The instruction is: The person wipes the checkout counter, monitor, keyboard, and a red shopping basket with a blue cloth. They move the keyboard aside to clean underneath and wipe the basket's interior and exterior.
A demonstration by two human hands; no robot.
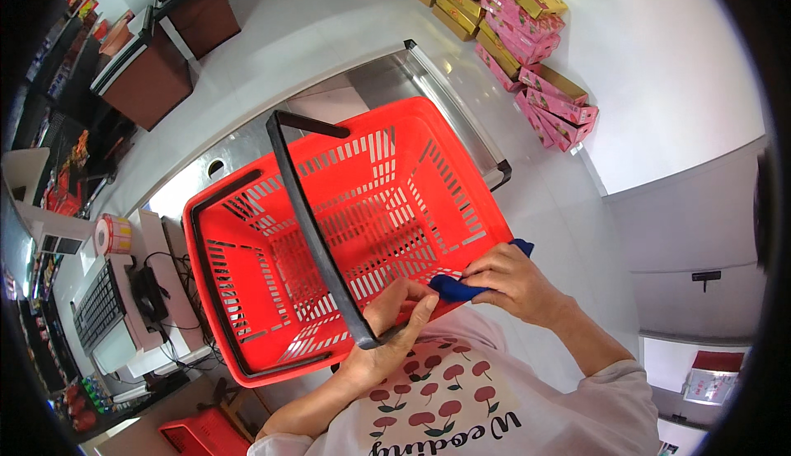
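Observation:
A red plastic shopping basket rests tilted towards me, its slotted inside facing up with nothing in it. One black handle stands up across the opening; the other lies along the far left rim. My left hand grips the near rim beside the handle's lower end, fingers curled over the inside. At the near right corner, my right hand presses a dark blue cloth around the rim. Part of the cloth shows beyond the knuckles; the rest is hidden under the palm.
Beneath the basket is a stainless steel counter with a raised metal edge. To the left stand a keyboard, a label roll and loose cables. Another red basket is low at bottom left. Pink and gold cartons are piled along the wall.

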